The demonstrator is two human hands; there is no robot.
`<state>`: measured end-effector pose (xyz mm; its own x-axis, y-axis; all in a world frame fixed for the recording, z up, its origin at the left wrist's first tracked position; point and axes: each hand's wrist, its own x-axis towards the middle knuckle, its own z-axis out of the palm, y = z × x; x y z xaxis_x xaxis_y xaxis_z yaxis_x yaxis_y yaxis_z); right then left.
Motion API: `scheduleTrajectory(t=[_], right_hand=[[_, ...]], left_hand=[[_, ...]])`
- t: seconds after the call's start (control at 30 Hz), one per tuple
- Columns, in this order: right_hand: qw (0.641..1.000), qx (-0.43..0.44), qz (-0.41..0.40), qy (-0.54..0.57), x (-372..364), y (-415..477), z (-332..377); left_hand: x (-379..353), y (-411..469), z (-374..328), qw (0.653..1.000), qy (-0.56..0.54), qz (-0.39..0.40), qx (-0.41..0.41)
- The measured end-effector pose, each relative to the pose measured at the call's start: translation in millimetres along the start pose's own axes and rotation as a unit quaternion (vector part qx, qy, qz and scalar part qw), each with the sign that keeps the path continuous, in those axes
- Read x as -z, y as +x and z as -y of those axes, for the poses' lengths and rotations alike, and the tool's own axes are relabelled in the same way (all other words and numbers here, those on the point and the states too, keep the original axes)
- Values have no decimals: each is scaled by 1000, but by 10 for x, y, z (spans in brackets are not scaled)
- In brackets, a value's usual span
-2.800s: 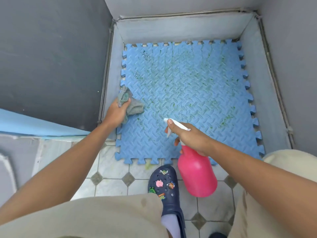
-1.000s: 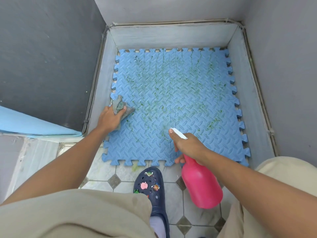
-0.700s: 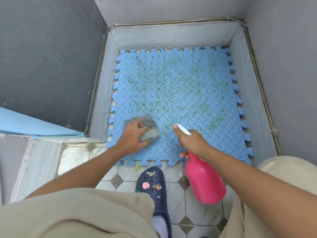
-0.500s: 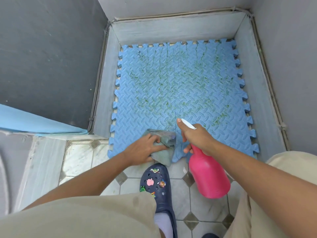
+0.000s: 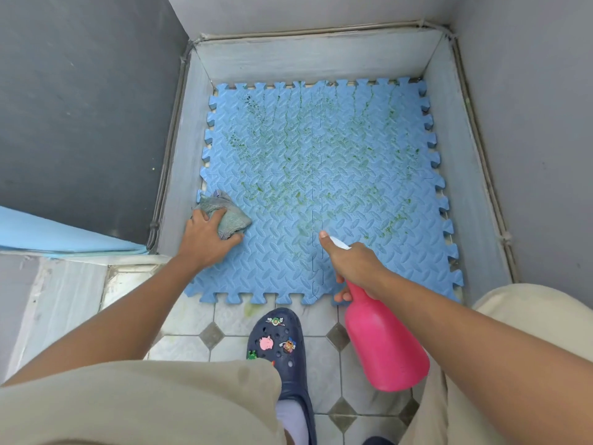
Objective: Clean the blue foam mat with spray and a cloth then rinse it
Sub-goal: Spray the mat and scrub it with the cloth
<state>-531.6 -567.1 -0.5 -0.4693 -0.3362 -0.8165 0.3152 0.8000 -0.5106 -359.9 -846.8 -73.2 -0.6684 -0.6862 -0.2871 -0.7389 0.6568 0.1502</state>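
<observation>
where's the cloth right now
In the head view the cloth sits at the left edge of the blue mat, in its near half, gripped by the left hand, well left of the spray bottle.

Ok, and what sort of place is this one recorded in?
Probably a household wash corner or utility nook. Patterned floor tiles lead to a low-walled grey bay holding the blue foam mat; the left hand grips a cloth, the right hand a pink spray bottle.
</observation>
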Motion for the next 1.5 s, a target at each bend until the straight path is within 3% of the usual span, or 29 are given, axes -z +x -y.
scheduleTrajectory(t=[0.2,0.33,0.53,0.6,0.67,0.77,0.87,0.97,1.1,1.2,1.33,1.5], right_hand=[[999,35,-3,-22,-15,-12,1],[1000,-5,15,4,-11,-38,6],[997,-9,-79,16,97,-11,43],[996,-12,-85,21,105,-6,50],[994,-15,-100,37,111,9,62],[991,-11,-117,60,150,48,66],[989,-13,-131,59,164,99,5],[991,0,-122,50,173,46,-29],[990,-15,-118,71,201,-40,-15],[991,-30,-103,76,203,-9,-23],[994,-49,-76,60,164,3,4],[985,-38,-136,103,264,0,2]], left_hand=[[49,20,4,1000,3,19,-3],[30,25,-21,1000,-4,20,3],[-88,-146,-330,995,-85,25,-38],[-186,-322,-657,987,-97,43,-120],[-318,-506,-1023,961,-84,71,-253],[-475,-659,-1395,885,4,90,-457],[-469,-554,-1430,848,62,44,-525],[-394,-236,-1250,893,28,12,-449],[-75,364,-696,983,-29,-29,-179],[198,602,-200,1000,-14,-9,-10],[213,631,-89,1000,-9,2,15],[238,628,-201,999,-13,-5,29]])
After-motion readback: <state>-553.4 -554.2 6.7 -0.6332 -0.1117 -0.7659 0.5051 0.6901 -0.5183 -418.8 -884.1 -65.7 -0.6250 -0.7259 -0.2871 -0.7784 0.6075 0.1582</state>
